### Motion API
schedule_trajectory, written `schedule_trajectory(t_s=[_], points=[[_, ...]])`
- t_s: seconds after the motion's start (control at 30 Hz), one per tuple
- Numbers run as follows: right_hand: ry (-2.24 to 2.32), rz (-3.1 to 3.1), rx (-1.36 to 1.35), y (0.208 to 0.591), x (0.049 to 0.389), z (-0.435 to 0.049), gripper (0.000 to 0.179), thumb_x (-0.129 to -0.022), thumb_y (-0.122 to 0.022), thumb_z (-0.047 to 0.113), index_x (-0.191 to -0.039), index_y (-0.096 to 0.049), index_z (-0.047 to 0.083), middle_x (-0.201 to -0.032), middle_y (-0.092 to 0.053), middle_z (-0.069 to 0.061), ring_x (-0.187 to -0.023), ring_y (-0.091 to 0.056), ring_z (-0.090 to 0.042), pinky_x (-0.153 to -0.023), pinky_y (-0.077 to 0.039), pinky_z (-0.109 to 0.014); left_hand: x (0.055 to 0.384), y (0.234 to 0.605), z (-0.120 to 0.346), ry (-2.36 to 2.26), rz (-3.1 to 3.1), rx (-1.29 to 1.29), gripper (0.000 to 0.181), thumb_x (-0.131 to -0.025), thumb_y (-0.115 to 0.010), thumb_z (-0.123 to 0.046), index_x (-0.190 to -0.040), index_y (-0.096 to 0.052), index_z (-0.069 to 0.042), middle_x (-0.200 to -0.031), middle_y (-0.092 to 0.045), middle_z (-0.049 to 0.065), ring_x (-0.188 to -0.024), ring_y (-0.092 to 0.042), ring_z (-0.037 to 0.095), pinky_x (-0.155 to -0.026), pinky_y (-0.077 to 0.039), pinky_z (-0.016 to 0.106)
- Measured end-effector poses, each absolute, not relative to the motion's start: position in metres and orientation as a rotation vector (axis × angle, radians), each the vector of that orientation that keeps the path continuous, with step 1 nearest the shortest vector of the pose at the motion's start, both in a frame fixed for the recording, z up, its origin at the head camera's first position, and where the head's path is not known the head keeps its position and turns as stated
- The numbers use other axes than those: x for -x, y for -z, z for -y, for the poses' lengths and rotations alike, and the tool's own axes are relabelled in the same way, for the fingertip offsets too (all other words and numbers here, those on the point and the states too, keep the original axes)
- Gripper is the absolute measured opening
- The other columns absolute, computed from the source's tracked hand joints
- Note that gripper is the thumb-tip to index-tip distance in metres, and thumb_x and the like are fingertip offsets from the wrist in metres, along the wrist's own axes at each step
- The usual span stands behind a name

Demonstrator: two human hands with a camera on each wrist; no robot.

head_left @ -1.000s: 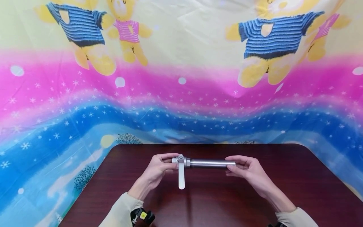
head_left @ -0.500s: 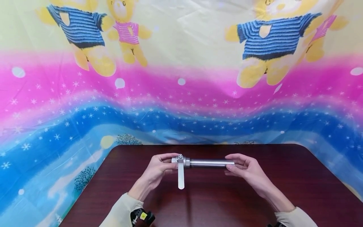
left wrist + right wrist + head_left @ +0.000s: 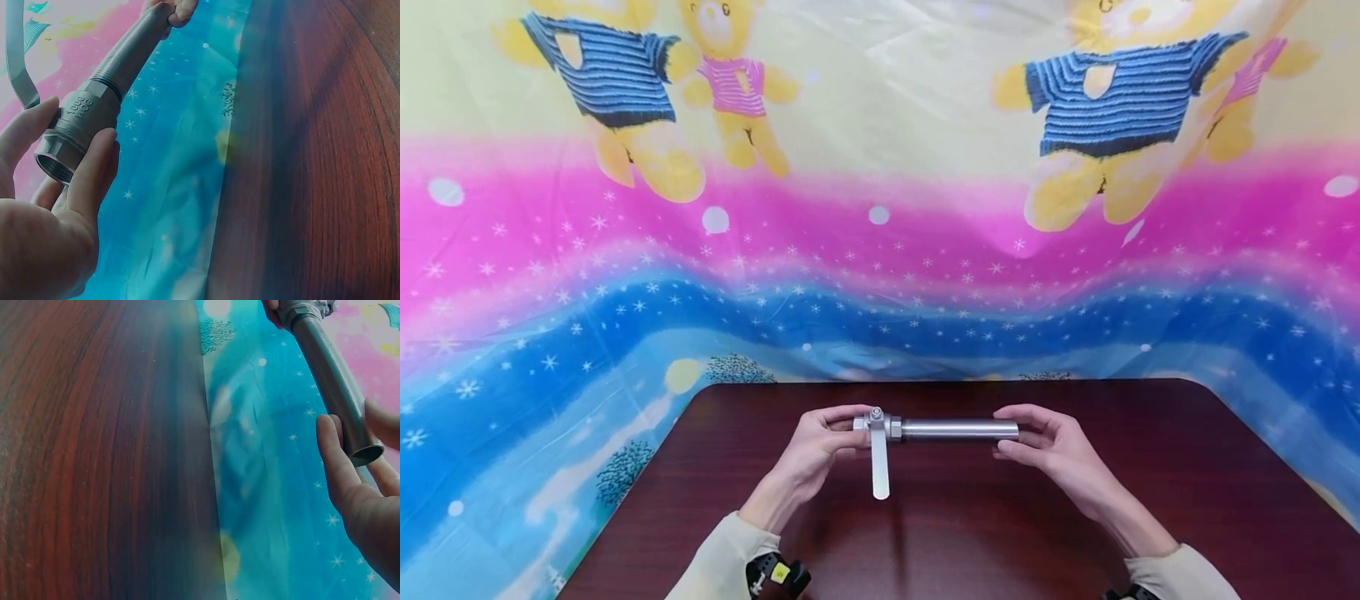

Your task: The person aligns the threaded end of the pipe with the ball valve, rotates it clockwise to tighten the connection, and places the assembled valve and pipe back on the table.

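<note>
Little has moved since the earlier frames: on the right hand, the thumb has slipped lower, to the near edge of the metal tube. That hand's fingers and thumb are set around the tube's open end; whether the thumb presses firmly, I cannot tell. On the other side, the left hand pinches the metal valve between thumb and fingers, beside its open end. Valve and tube are joined in one line, nearly level, stretched between the two hands above the brown table. From the valve, a flat lever points toward the person, crosswise to the tube. Light sleeves cover the forearms. Behind the table hangs a printed cloth with bears and snowflakes.
</note>
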State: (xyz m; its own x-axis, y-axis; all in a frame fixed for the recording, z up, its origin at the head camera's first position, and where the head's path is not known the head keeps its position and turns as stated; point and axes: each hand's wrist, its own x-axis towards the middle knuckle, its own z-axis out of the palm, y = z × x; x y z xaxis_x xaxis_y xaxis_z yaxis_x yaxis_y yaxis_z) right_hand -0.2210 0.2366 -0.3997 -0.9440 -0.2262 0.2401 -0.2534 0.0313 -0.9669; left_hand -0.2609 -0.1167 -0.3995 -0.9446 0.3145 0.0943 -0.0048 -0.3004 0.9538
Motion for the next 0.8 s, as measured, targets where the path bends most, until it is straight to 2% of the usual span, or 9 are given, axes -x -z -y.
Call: schedule_trajectory(t_s=[0.23, 0.43, 0.63, 0.8], points=[[-2.119, 2.227, -0.533, 0.4003, 0.2232, -0.237, 0.042, -0.098, -0.073, 0.002, -0.134, -0.059, -0.015, -0.113, -0.071, -0.023, -0.093, -0.076, -0.039, -0.088, -0.062, -0.042, 0.261, 0.3994, 0.1169, -2.364, -1.707, -0.372, 0.045, -0.084, -0.069, 0.017, -0.129, -0.068, 0.012, -0.107, -0.076, 0.018, -0.091, -0.076, 0.023, -0.085, -0.064, 0.044], [-2.084, 2.256, -0.528, 0.4011, 0.2236, -0.2363, 0.044, -0.095, -0.077, 0.002, -0.134, -0.061, -0.008, -0.118, -0.07, -0.017, -0.092, -0.076, -0.036, -0.088, -0.062, -0.037, 0.2619, 0.398, 0.117, -2.36, -1.701, -0.373, 0.046, -0.084, -0.07, 0.017, -0.13, -0.067, 0.012, -0.106, -0.076, 0.017, -0.091, -0.076, 0.023, -0.086, -0.064, 0.044], [-2.075, 2.232, -0.56, 0.4012, 0.225, -0.2354, 0.039, -0.099, -0.072, 0.002, -0.133, -0.061, -0.013, -0.113, -0.072, -0.021, -0.091, -0.077, -0.031, -0.088, -0.063, -0.038, 0.2628, 0.3986, 0.1179, -2.358, -1.717, -0.373, 0.046, -0.085, -0.069, 0.017, -0.131, -0.066, 0.014, -0.107, -0.076, 0.019, -0.091, -0.075, 0.023, -0.085, -0.064, 0.043], [-2.087, 2.253, -0.518, 0.4019, 0.2232, -0.2339, 0.041, -0.096, -0.076, 0.003, -0.134, -0.063, -0.007, -0.117, -0.071, -0.015, -0.095, -0.076, -0.031, -0.09, -0.061, -0.033, 0.2624, 0.3993, 0.1183, -2.353, -1.729, -0.375, 0.045, -0.085, -0.069, 0.017, -0.13, -0.067, 0.014, -0.107, -0.076, 0.019, -0.091, -0.076, 0.023, -0.085, -0.064, 0.043]])
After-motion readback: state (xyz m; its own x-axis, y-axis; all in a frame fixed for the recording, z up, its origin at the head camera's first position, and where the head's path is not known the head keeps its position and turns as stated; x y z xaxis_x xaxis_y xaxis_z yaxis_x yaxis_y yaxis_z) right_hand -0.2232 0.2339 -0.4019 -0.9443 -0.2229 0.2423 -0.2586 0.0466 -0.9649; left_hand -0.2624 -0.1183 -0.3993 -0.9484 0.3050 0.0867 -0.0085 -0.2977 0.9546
